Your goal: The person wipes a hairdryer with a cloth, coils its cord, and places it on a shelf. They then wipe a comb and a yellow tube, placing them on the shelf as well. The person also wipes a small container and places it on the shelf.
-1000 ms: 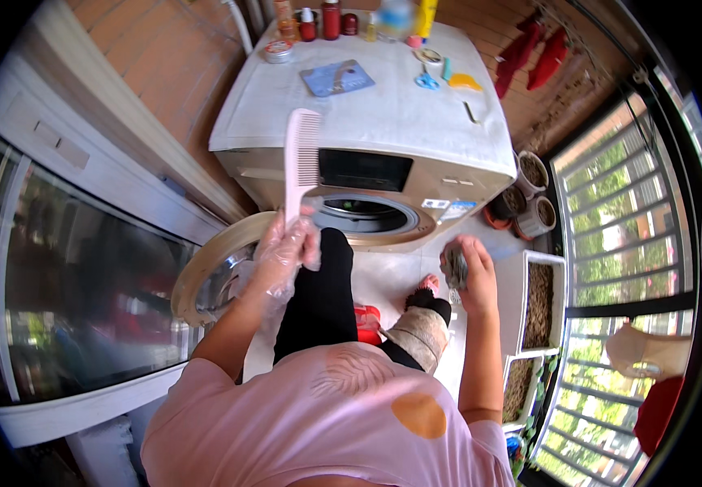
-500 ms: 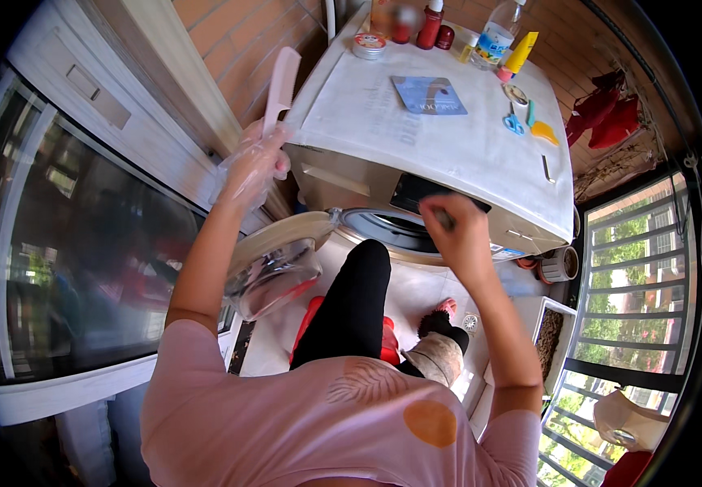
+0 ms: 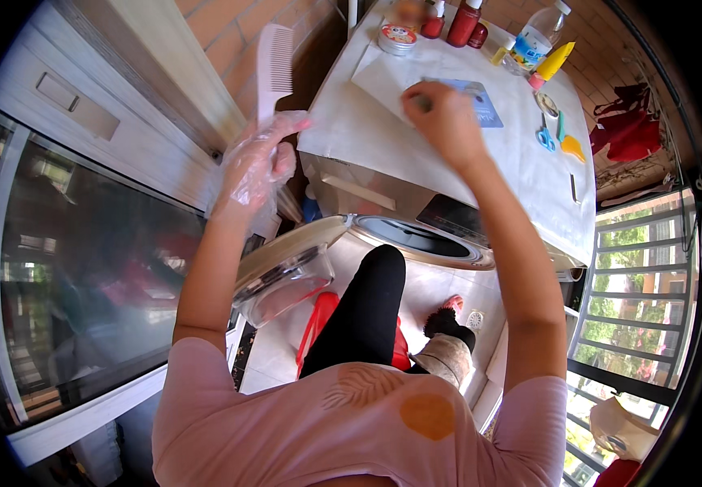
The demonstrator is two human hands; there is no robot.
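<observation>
Pink plastic is what the comb [image 3: 274,69] is made of: a wide-toothed one, held upright by its handle in the left hand [image 3: 255,166], which wears a thin clear plastic glove. The fingers are curled shut round the lower end of the handle, teeth pointing away from the washing machine [image 3: 416,174]. It sits up and to the left of the machine's white top, close to the brick wall [image 3: 229,24].

The comb looks light and stiff, easy to steer with one hand. The loose glove could make the grip slippery, so a hold low on the solid handle, clear of the teeth, seems safest; the teeth would likely bend or snap sooner than the spine.

The right hand [image 3: 442,122] reaches over the machine's top, fingers bunched narrowly as if pinching something small; what it holds cannot be told. It lies just beside a blue card [image 3: 481,101].

At the back of the machine's top stand red bottles [image 3: 463,23], a round tin [image 3: 396,36] and a clear bottle [image 3: 539,36]. Toward its right edge lie small scissors [image 3: 546,138]. Below its front, the round glass door [image 3: 286,272] hangs open.
</observation>
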